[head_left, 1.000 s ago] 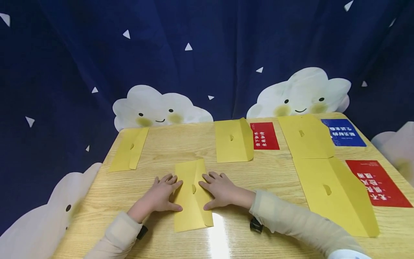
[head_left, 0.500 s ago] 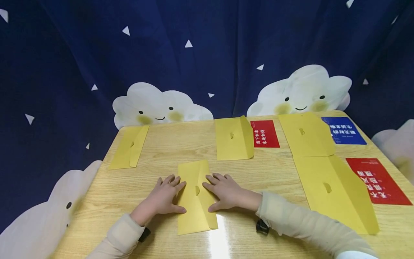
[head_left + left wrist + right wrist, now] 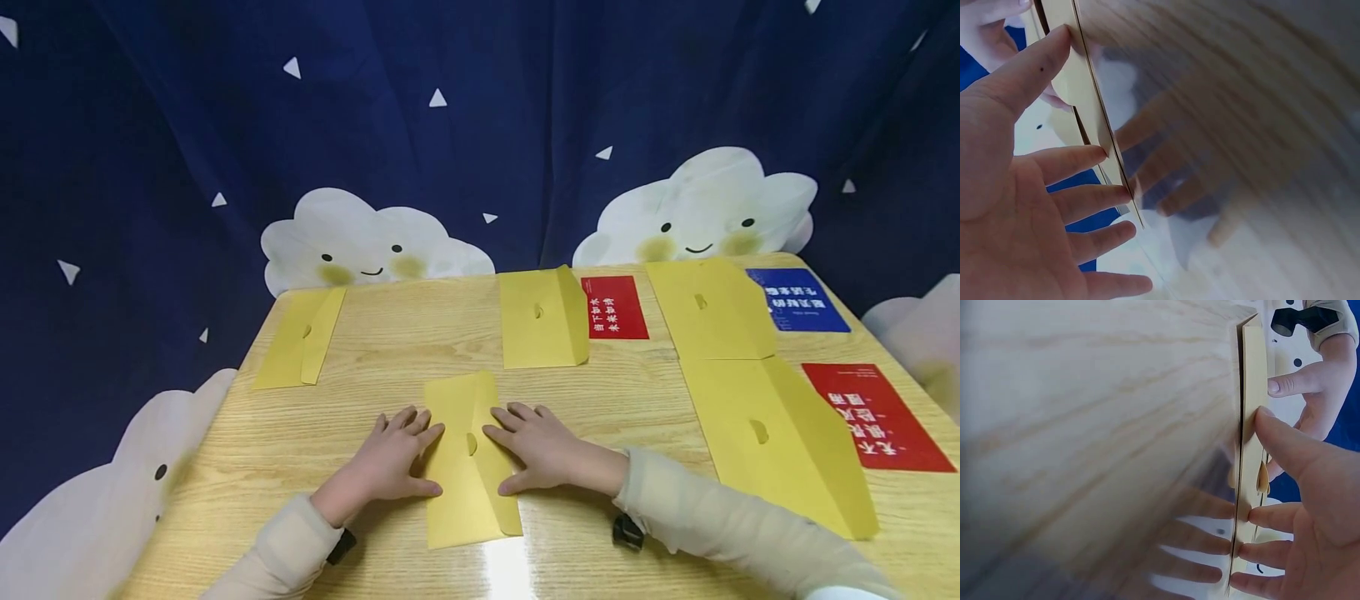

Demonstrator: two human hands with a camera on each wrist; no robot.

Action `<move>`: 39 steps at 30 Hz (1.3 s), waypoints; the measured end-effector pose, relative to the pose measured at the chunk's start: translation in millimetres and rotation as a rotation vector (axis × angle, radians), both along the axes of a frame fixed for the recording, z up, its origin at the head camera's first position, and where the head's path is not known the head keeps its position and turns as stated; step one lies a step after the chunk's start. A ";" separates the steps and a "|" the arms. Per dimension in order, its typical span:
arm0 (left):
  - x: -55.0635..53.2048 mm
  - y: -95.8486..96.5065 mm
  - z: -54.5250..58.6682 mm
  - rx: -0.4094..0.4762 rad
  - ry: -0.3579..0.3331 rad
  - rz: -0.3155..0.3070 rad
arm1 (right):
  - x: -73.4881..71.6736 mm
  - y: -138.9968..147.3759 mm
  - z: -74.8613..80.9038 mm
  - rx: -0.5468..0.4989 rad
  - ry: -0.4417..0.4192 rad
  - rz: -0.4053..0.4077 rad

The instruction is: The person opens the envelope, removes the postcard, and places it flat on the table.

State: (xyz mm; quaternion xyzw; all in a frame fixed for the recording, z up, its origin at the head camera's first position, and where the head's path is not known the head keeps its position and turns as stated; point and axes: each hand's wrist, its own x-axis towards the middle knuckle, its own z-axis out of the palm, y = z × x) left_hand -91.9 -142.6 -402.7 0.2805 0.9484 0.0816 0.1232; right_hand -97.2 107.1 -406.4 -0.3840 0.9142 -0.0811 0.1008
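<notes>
Straight, spread fingers (image 3: 430,436) of a person's left hand (image 3: 392,460) rest against one long side of a yellow paper envelope (image 3: 452,492), thumb and index finger touching its edge. From the other side, the right hand (image 3: 546,452) mirrors the pose, its thumb and fingers likewise extended and touching the folded-over flap along the opposite edge; neither hand is clenched or curled round the paper. The envelope lies flat between them on a wood-grain tabletop (image 3: 412,333), its half-round tab at the flap's edge. Black wrist devices (image 3: 627,532) show below both beige sleeves (image 3: 697,504). Farther out, a second folded envelope (image 3: 288,337) sits at the far left. At the back, near the middle, an envelope with its flap unfolded (image 3: 534,329) lies beside a small red card (image 3: 618,308). To the right, two larger unfolded envelopes (image 3: 750,471) meet edge to edge, the rear one beside a blue card (image 3: 806,304), the nearer one's flap overlapping a large red card (image 3: 892,417). Behind hangs a navy curtain (image 3: 495,42) printed with smiling clouds (image 3: 352,229) and white triangles (image 3: 438,98).
</notes>
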 end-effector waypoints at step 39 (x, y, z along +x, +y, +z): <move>1.9 42.9 1.2 -0.054 0.017 -0.185 | 23.2 52.5 3.1 -0.032 0.021 -0.069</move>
